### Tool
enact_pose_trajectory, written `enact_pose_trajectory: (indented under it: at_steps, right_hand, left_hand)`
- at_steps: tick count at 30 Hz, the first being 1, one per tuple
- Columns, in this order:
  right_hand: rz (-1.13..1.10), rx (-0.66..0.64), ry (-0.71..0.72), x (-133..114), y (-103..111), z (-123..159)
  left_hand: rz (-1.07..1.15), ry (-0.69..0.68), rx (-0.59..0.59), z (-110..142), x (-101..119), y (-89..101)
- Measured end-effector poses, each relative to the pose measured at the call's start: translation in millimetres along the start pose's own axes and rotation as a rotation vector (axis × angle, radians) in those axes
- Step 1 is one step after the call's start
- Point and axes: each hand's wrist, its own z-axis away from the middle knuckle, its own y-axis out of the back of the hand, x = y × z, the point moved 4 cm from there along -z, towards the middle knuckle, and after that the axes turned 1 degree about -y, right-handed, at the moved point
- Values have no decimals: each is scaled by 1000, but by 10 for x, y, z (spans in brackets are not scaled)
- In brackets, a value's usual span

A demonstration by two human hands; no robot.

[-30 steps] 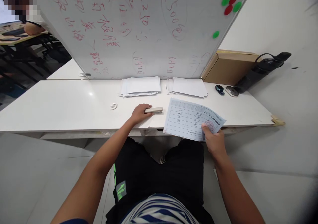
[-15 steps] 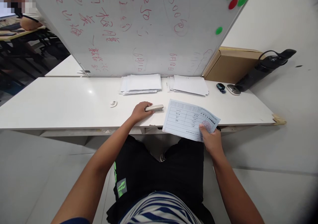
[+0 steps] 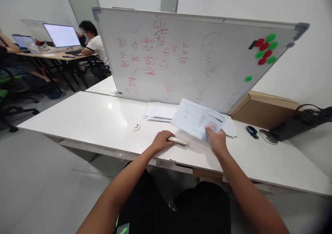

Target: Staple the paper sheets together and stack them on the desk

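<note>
My left hand is closed around the back end of a pale beige stapler on the white desk. In my right hand, thumb on top, is a light blue printed form with a round red stamp. The form is raised over the desk and partly covers the right paper stack. The left paper stack lies just beyond the stapler. A small white curled object, perhaps an earphone, rests to the left of my left hand.
A whiteboard with red writing and round magnets stands along the desk's back. At right are a cardboard box, a dark bottle, a mouse and a small dark object. People sit at a computer desk far left.
My right hand has lifted the form forward from the desk's front edge toward the paper stacks. My left hand stays on the stapler. The view has tilted up, showing more of the room.
</note>
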Motion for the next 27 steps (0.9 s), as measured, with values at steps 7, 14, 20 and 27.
enact_pose_trajectory:
  at_steps: [7,14,20,27]
  right_hand:
    - [272,-107,-70,-69,-1258,-922]
    - [512,-260,-15,67,-1798,-1179]
    - [916,-337,29,153,-1911,-1200]
    - [1104,-261,-21,70,-1979,-1060]
  left_hand:
    - [41,30,69,-11,-146,-13]
    - [1,86,34,-40,-147,-7]
    - [-14,101,19,-53,-134,3]
    - [-40,53,55,-55,-149,-22]
